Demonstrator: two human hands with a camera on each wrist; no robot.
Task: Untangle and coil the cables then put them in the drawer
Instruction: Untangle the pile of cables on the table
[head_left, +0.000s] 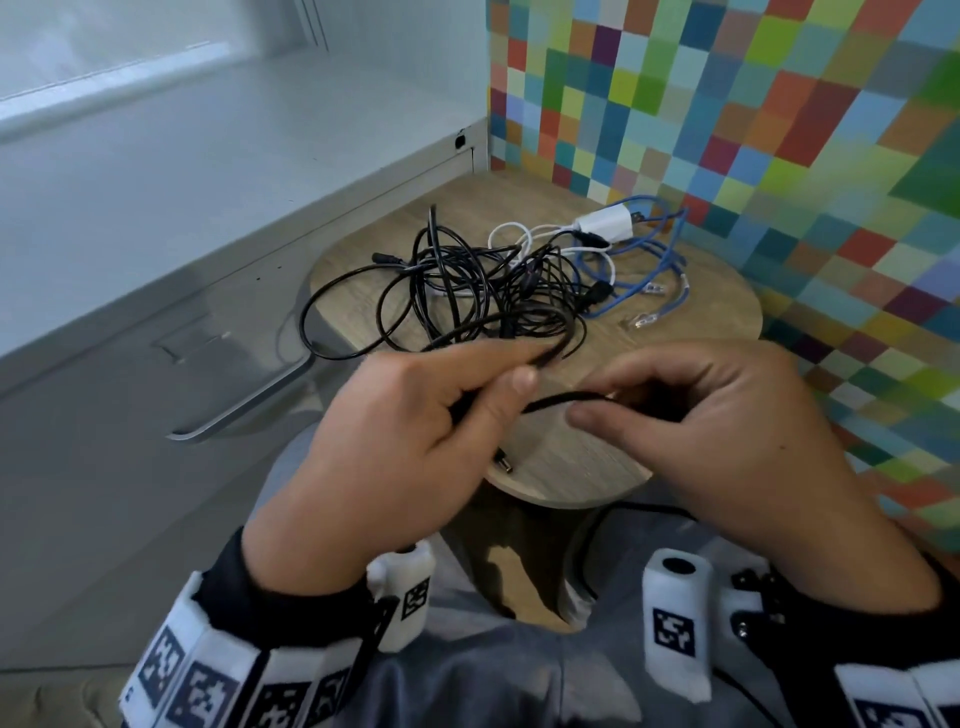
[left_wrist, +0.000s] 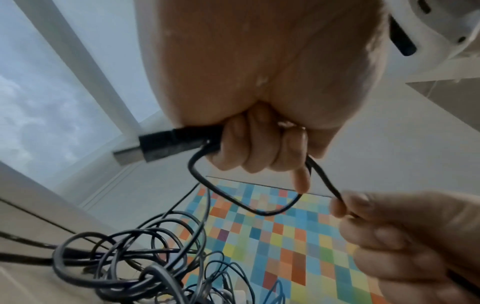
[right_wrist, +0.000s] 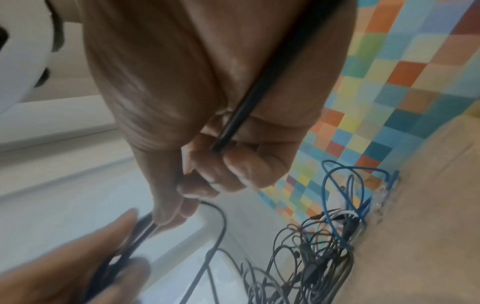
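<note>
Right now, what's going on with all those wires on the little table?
A person is sorting a cable tangle. Both hands hold one black cable above the small wooden table: the left hand grips it near its plug, the right hand pinches it further along. The black tangle, blue cable and white charger lie in a heap, not yet coiled.

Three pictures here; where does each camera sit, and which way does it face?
Head: on the person's head, facing down at the round wooden table, both hands visible.
Left wrist: under the left hand, looking along its fingers gripping the thin black cable.
Right wrist: under the right hand, facing the tangle.
All share that cable.
</note>
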